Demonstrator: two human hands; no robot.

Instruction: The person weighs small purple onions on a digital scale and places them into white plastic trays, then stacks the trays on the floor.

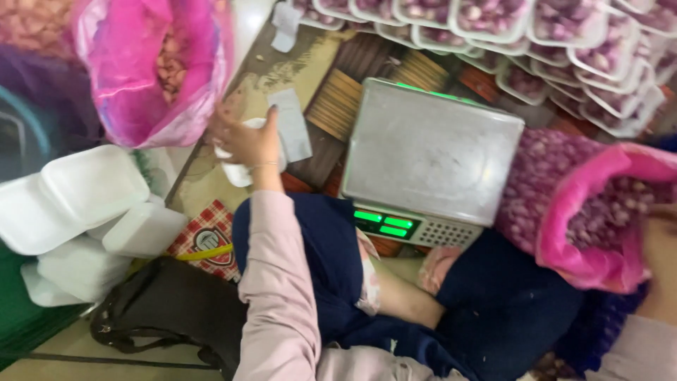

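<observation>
Sitting cross-legged on the floor, the person has a weighing scale (431, 159) in front of the knees, its steel pan bare and its green display facing the body. The left hand (247, 141), out at ten o'clock from the scale, closes its fingers around a white foam tray (238, 171); motion blur hides the tray's shape, so I cannot tell which way its long axis runs. The right hand (661, 243), at four o'clock from the scale, rests at the mouth of a pink bag of shallots (599, 212); whether it is open or closed I cannot tell. Spare white trays (92, 187) are stacked at nine o'clock. Farther off, another pink bag (151, 63) stands at eleven o'clock, and filled trays of shallots (564, 42) line the top from twelve to two o'clock.
</observation>
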